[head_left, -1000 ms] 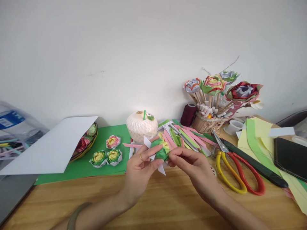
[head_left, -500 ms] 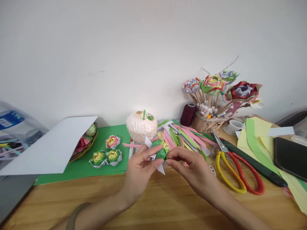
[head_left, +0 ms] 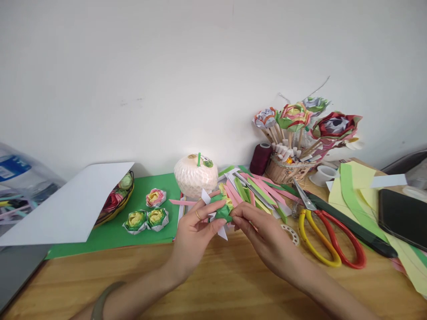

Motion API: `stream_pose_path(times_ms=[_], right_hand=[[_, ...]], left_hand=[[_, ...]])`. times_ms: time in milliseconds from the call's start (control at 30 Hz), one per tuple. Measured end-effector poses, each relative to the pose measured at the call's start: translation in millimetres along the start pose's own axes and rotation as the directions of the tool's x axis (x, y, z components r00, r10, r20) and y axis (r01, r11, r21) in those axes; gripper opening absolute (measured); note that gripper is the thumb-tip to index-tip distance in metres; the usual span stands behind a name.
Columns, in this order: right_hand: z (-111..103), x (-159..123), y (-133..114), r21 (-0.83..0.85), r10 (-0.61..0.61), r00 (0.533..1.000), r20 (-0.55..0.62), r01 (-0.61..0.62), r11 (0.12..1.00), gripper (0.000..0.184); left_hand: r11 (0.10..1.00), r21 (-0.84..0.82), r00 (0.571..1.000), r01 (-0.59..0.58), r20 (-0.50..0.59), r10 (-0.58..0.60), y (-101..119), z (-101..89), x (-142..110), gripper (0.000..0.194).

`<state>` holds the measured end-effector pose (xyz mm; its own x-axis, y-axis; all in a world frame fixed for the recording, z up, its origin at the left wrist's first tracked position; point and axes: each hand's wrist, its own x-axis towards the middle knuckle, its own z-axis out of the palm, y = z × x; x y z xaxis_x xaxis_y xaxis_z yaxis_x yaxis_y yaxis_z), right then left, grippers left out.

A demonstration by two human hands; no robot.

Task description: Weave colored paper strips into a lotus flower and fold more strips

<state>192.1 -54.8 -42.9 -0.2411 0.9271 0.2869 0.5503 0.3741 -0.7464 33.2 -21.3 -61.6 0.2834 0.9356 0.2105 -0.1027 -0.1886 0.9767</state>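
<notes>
Above the table's middle, my left hand (head_left: 196, 238) holds a folded paper flower (head_left: 224, 210) between thumb and fingers. The flower has green and yellow petals, and white paper strips stick out from it. On its right side, the fingertips of my right hand (head_left: 262, 229) pinch the edge of the flower; just what they grip there is partly hidden. Behind both hands lies a heap of loose paper strips (head_left: 256, 191) in pink, green, white and yellow. Three finished paper flowers (head_left: 156, 218) rest on green paper (head_left: 147, 178) to the left.
Scissors (head_left: 328, 235) with yellow and red handles lie at right, by a dark green-handled tool (head_left: 356, 229) and a phone (head_left: 402, 218). A white-netted object (head_left: 195, 175), a maroon thread spool (head_left: 261, 159) and a basket of paper flowers (head_left: 290, 166) stand along the wall. White paper (head_left: 70, 204) covers part of another basket.
The fingers of my right hand have shifted and curled further at the flower's edge. My left hand keeps its hold. The whole view has moved slightly.
</notes>
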Motion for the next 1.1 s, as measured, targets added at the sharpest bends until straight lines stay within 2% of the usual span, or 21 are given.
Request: stream_pose_path(times_ms=[400,633,700,900,1100], right_hand=[[-0.6,3.3,3.0,0.113,0.063,0.995,-0.078,-0.054,0.992,0.013],[-0.6,4.0,0.4,0.230,0.180,0.983,-0.020,-0.171,0.958,0.020],[0.4,3.8,0.5,0.225,0.172,0.985,-0.027,-0.161,0.961,0.021],[-0.7,2.8,-0.1,0.176,0.020,0.993,-0.113,0.000,0.984,0.014],[-3.9,3.9,-2.5,0.138,0.075,0.990,-0.118,-0.059,0.989,0.016]], left_hand=[[0.999,-0.045,1.000,0.011,0.010,-0.010,0.3,0.1,0.3,0.026],[0.998,-0.061,0.997,0.030,0.070,-0.026,0.8,0.5,-1.3,0.024],[0.998,-0.056,0.997,0.018,0.078,-0.013,1.2,0.2,-0.7,0.024],[0.998,-0.001,0.997,-0.070,0.044,0.070,1.5,-2.6,1.7,0.026],[0.997,0.015,0.988,-0.073,0.134,0.070,1.2,-3.7,-1.5,0.027]])
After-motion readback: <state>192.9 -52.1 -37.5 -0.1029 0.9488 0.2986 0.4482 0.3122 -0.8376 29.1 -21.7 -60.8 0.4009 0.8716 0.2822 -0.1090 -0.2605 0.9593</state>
